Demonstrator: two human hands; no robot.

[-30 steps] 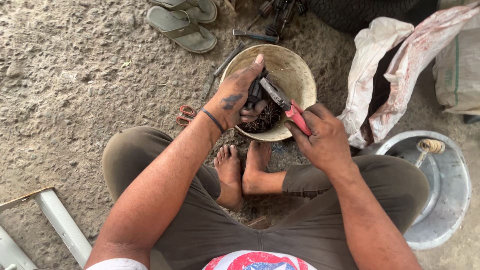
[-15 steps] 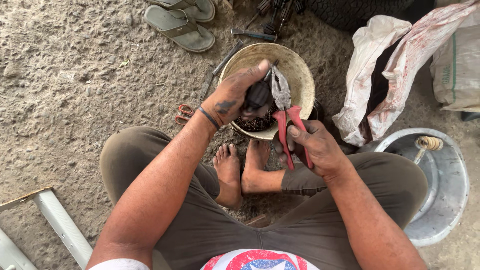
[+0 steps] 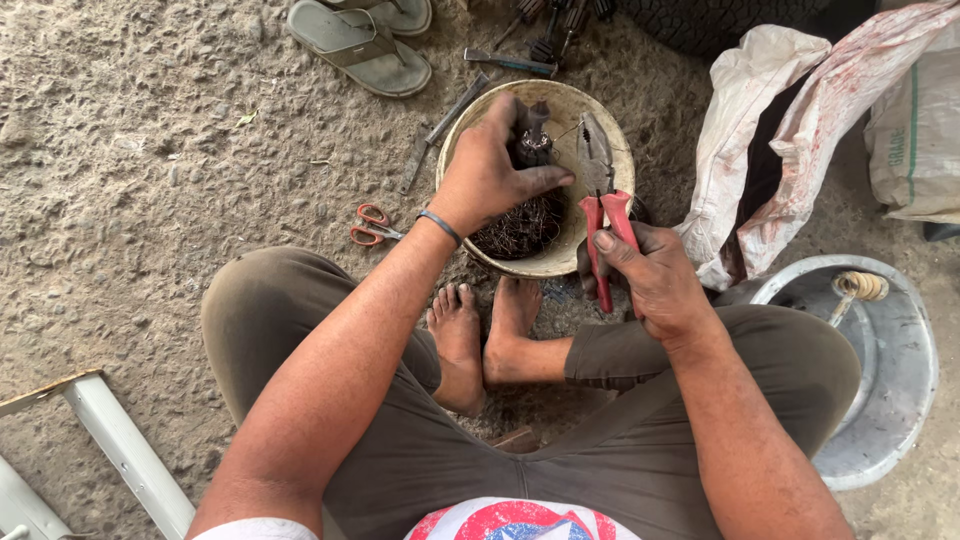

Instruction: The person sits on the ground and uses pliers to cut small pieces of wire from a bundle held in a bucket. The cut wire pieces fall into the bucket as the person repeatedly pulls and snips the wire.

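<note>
- Pliers with red handles are gripped tight in the right hand, their metal tip over the round bowl.
- Left hand is closed around a small dark part; most of it is hidden, so its kind is hard to tell.
- Dark tangled wire lies in the bowl.
- Rough, dusty ground holds red scissors on the left, sandals far off, white sacks and a grey tub, cut off, on the right.
</note>
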